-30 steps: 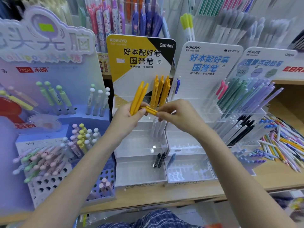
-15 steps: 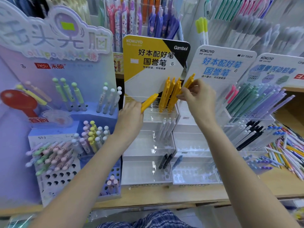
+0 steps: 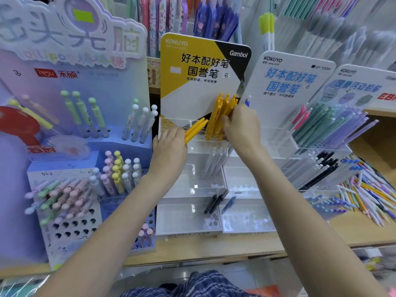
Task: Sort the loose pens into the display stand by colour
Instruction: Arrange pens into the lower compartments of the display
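Shelf: a pale wooden shelf (image 3: 214, 249) carries all the stands; its front edge runs left to right.
Lilac stand: a tall purple-blue display (image 3: 70, 129) at the left; a red "hesu" label sits on its face; round-topped pastel pens stand in its holes.
Yellow card: the backboard (image 3: 203, 78) reads "KOKUYO" at top left and "Gambol" on the black corner; large black Chinese characters fill the middle.
White card: the next backboard (image 3: 287, 82) reads "KOKUYO" and "GY TOON", with blue Chinese characters; a third card at the far right shows "KOKUYO" and red letters "EBR" cut off by the frame edge.
Clear stand: a tiered acrylic display stand (image 3: 190, 219) below the yellow card; "KOKUYO" is printed faintly on its base; black pens (image 3: 213, 202) lie in a lower tier.
Standing yellow pens: a cluster (image 3: 218, 114) in the top tier; long axes lean up and to the right, clicker ends uppermost.
Right hand: the right hand (image 3: 241, 127) has its fingers curled against that cluster, grasping it.
Left hand: the left hand (image 3: 169, 146) grips two loose yellow pens (image 3: 195, 129); they lie side by side, pointing up and right toward the cluster, just beside it.
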A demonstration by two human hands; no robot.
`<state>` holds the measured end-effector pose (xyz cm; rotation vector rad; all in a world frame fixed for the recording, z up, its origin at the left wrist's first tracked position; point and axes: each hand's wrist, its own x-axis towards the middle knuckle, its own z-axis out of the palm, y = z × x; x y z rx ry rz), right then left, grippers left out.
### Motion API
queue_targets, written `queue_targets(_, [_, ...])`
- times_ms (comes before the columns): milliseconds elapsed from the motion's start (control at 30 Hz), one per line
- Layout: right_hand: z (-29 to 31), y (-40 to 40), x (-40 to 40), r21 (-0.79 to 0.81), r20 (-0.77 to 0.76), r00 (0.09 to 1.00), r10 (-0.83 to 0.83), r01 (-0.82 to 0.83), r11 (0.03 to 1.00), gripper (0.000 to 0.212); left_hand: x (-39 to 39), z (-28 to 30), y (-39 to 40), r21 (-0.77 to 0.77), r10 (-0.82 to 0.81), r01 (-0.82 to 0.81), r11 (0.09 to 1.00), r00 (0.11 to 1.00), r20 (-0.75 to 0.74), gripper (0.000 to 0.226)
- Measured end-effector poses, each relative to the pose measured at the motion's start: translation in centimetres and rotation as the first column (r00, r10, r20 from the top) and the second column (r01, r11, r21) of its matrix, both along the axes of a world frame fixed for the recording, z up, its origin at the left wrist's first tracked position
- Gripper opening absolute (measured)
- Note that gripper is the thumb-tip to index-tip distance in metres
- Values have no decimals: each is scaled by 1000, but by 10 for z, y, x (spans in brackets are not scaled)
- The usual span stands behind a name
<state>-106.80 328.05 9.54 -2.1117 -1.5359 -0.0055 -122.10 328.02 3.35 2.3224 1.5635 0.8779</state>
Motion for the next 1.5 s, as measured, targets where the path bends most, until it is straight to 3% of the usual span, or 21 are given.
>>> queue_targets(267, [-10, 0, -9, -88, 79, 991, -107, 113, 990, 21, -11, 0, 6, -43, -103, 109, 993, 987, 123, 14])
queue_targets(300, [-7, -5, -6, -72, 57, 995, -79, 83, 994, 27, -14, 3, 5, -26, -108, 113, 993, 984, 143, 14])
queue_targets(367, [1, -19, -4, 22, -144, 987, 74, -71, 997, 30, -18, 12, -1, 68, -95, 85, 994, 983, 154, 14])
queue_targets(433, [13, -35, -12, 119, -408, 870, 278, -251, 961, 17, -18, 21, -8, 125, -93, 76, 989, 987, 131, 17])
queue_targets(500, [21, -42, -17, 165, -570, 729, 379, -350, 922, 10, -17, 29, -12, 145, -78, 68, 987, 995, 60, 20])
queue_targets(633, [29, -47, -15, 198, -786, 497, 368, -361, 911, 1, -10, 44, -13, 181, -104, 106, 978, 994, -24, 18])
queue_targets(700, [27, -46, -11, 192, -824, 477, 306, -273, 943, 4, -6, 46, -13, 140, -179, 179, 974, 984, -14, 22])
queue_targets(733, [26, -46, -6, 190, -836, 476, 274, -218, 957, 5, -6, 46, -13, 76, -227, 223, 972, 973, 45, 22])
queue_targets(800, [24, -44, 7, 200, -862, 453, 227, -106, 974, 9, -8, 46, -9, -122, -259, 307, 944, 917, 304, 17])
queue_targets(900, [25, -49, 31, 171, -900, 393, 190, -83, 982, 7, -16, 46, -5, -328, -47, 409, 852, 682, 730, 7])
queue_targets(933, [26, -51, 36, 132, -897, 402, 185, -157, 979, 6, -18, 45, -3, -350, 26, 418, 838, 611, 792, 8])
queue_targets(1000, [25, -56, 38, 11, -820, 531, 213, -358, 934, 4, -19, 46, 0, -358, 79, 397, 845, 569, 819, 7])
queue_targets(1100, [24, -56, 23, -85, -657, 674, 337, -511, 855, 5, -15, 49, 3, -336, -33, 432, 837, 652, 757, 6])
queue_targets(1200, [20, -46, 7, -32, -418, 790, 447, -505, 863, 7, -11, 53, 4, -290, -108, 452, 844, 671, 733, 9])
queue_targets(1267, [21, -42, 4, 2, -397, 802, 446, -485, 875, 12, -12, 56, 5, -279, -115, 460, 843, 660, 743, 10])
queue_targets(1367, [26, -42, 6, -18, -537, 728, 426, -514, 857, 10, -12, 60, 3, -252, -190, 502, 827, 672, 716, 14])
queue_targets(1433, [29, -41, 5, -50, -539, 735, 412, -516, 855, 1, -12, 61, 4, -209, -228, 460, 863, 723, 652, 14])
queue_targets(1500, [33, -37, 6, -11, -526, 761, 380, -453, 892, 7, -14, 56, 9, -171, -171, 315, 934, 809, 562, 12])
